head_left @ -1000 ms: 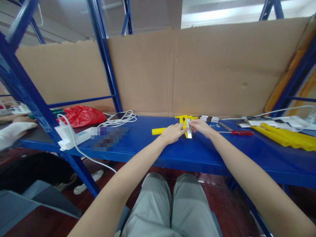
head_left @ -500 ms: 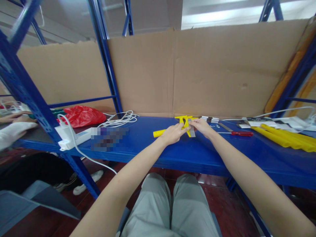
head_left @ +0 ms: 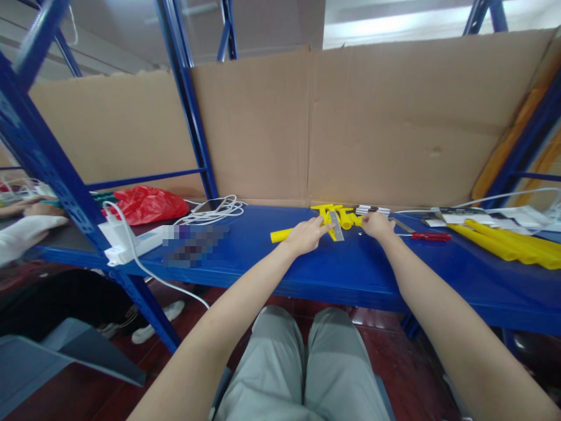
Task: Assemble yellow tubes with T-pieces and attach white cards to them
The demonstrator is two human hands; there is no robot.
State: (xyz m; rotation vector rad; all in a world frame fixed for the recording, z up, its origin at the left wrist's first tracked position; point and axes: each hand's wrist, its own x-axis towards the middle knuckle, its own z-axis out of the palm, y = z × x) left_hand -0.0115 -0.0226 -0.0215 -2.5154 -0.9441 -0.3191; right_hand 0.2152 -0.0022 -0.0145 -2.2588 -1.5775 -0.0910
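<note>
Around the middle of the blue table (head_left: 245, 251), the left hand (head_left: 307, 234) is gripping a yellow tool (head_left: 280, 235), its fingers reaching toward a flat metal blade (head_left: 337, 225). For doing this well, the left grip should be holding the tool still and pressing the blade flat, with skin keeping off its edges. The tool's handle is pointing left and slightly near, its long axis running left to right; the blade's is running far to near, the near end leaning right. Just right, small yellow parts (head_left: 348, 220) are lying beside the right hand (head_left: 377, 225), which is curling downward; whether its grip is holding anything, I cannot tell. A red screwdriver (head_left: 432, 236) is lying farther right.
</note>
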